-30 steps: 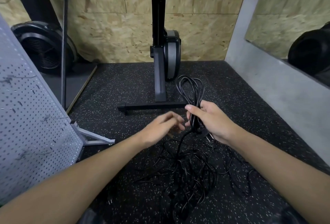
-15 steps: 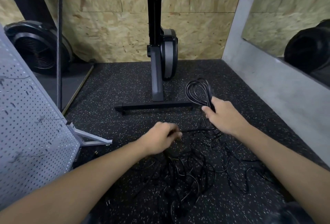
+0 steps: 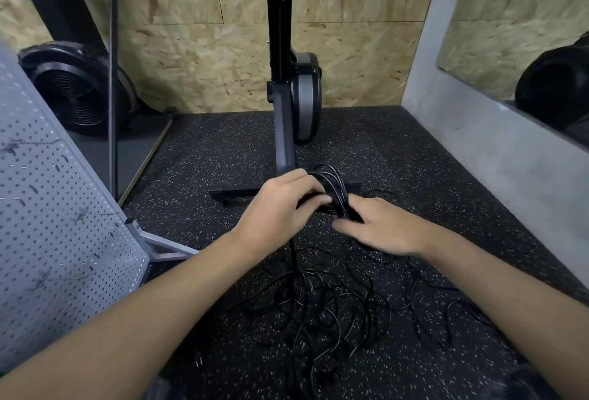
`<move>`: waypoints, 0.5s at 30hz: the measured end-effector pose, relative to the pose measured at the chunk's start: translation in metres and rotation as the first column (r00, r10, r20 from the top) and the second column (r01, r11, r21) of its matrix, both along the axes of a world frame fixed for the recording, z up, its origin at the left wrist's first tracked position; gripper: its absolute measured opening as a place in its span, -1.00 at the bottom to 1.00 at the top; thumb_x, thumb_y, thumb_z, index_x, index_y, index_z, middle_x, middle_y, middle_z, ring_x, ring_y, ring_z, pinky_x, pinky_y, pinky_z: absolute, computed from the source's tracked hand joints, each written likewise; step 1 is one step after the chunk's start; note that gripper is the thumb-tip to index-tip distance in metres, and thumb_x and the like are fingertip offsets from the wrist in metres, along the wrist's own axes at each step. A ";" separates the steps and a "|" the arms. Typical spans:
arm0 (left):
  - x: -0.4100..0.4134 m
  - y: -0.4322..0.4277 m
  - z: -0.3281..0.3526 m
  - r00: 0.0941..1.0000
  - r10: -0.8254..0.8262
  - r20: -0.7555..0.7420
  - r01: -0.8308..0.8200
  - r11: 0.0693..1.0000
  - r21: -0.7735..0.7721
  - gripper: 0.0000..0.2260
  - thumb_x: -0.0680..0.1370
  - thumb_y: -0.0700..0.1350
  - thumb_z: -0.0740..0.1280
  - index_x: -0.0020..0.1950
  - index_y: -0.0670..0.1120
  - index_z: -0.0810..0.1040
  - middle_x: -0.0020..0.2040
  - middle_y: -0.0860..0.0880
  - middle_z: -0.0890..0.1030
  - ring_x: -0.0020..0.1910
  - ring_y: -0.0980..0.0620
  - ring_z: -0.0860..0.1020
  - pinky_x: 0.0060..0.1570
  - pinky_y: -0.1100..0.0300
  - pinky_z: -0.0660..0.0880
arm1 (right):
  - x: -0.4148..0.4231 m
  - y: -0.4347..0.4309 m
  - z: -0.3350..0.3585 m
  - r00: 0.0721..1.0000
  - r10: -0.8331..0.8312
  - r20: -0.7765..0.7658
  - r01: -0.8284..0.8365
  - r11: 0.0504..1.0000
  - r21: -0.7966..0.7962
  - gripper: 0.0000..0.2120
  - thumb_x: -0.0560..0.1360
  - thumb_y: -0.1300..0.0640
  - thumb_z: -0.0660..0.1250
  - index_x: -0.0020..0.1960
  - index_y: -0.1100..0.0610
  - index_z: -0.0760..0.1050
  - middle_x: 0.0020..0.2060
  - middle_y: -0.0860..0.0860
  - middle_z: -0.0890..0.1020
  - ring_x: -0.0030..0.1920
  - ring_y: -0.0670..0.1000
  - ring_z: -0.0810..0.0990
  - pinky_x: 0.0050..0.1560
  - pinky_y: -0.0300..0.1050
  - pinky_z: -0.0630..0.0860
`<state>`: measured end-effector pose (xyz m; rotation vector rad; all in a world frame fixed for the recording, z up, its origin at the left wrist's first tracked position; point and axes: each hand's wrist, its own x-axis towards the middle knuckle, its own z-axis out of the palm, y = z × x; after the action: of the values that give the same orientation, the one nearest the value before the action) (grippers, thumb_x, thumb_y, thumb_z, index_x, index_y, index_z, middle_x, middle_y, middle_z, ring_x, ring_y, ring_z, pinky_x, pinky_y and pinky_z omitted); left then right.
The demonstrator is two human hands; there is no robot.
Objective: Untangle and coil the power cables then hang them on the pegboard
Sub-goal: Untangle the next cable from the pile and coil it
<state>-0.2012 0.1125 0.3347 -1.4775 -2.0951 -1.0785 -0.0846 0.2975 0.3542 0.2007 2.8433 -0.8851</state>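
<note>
Head cam: left hand [image 3: 280, 208] just came back to the right hand [image 3: 385, 229], both gripping the coil [image 3: 333, 181], so probably another loop's on.

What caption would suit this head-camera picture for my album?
Left hand and right hand hold a cable coil by tangled cables, pegboard at left.

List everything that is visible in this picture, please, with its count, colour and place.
coiled cable: one, black, centre, between both hands
tangled cables: number unclear, black, on the floor below the hands
pegboard: one, light grey, left, tilted
upright machine: one, black and grey, centre back
round housing: one, black, back left
floor: black, speckled
wall: tan chipboard, back
left hand: grips the coiled cable
right hand: holds the coiled cable's lower end
</note>
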 end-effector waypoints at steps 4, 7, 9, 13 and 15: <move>-0.001 -0.002 0.002 0.999 0.043 -0.005 -0.043 0.999 0.027 -0.87 0.59 -0.04 0.49 0.02 -0.09 0.69 -0.10 0.13 0.60 -0.17 0.20 0.52 -0.15 0.17 0.56 | -0.003 -0.002 -0.006 0.994 0.058 -0.094 -0.050 0.995 0.088 -0.76 0.67 -0.11 0.27 0.26 -0.02 0.46 0.05 -0.11 0.55 0.05 -0.14 0.52 0.10 -0.06 0.46; 0.002 -0.002 0.001 0.992 0.122 -0.026 -0.122 0.992 0.014 -0.84 0.59 0.04 0.48 0.01 -0.04 0.69 -0.11 0.19 0.55 -0.18 0.23 0.47 -0.22 0.12 0.55 | -0.001 -0.004 -0.004 0.994 0.073 -0.077 -0.064 0.991 0.118 -0.83 0.70 -0.06 0.23 0.18 0.01 0.49 -0.03 -0.13 0.57 -0.07 -0.19 0.52 -0.07 -0.19 0.41; 0.001 -0.001 0.001 0.987 0.160 0.011 -0.160 0.987 0.018 -0.82 0.57 0.06 0.48 0.00 -0.04 0.67 -0.11 0.16 0.57 -0.17 0.20 0.49 -0.18 0.16 0.55 | 0.001 -0.006 -0.003 0.996 0.026 -0.082 -0.026 1.000 0.011 -0.85 0.71 -0.03 0.22 0.10 0.00 0.52 -0.09 -0.11 0.69 -0.14 -0.18 0.65 -0.07 -0.20 0.52; 0.001 -0.003 -0.004 0.904 0.195 0.381 -0.235 0.970 0.060 -0.71 0.54 0.12 0.52 0.03 -0.01 0.50 -0.06 0.09 0.56 -0.10 0.15 0.54 -0.09 0.33 0.47 | 0.003 -0.005 0.000 0.985 -0.114 -0.126 0.087 0.974 -0.207 -0.81 0.72 0.01 0.20 0.11 0.10 0.51 -0.18 -0.02 0.68 -0.18 -0.01 0.71 -0.01 0.06 0.69; 0.004 -0.006 -0.017 0.808 0.168 0.564 -0.194 0.981 -0.014 -0.69 0.58 0.20 0.43 0.09 0.02 0.46 -0.05 0.07 0.59 -0.10 0.18 0.54 -0.06 0.29 0.46 | 0.003 -0.002 0.002 0.978 -0.161 -0.137 0.119 0.955 -0.270 -0.77 0.72 0.02 0.21 0.14 0.18 0.50 -0.20 0.00 0.63 -0.21 -0.01 0.67 -0.05 0.09 0.70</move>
<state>-0.1975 0.1064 0.3179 -0.9731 -2.5094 -1.6210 -0.0820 0.2958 0.3562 0.3156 2.8405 -1.3503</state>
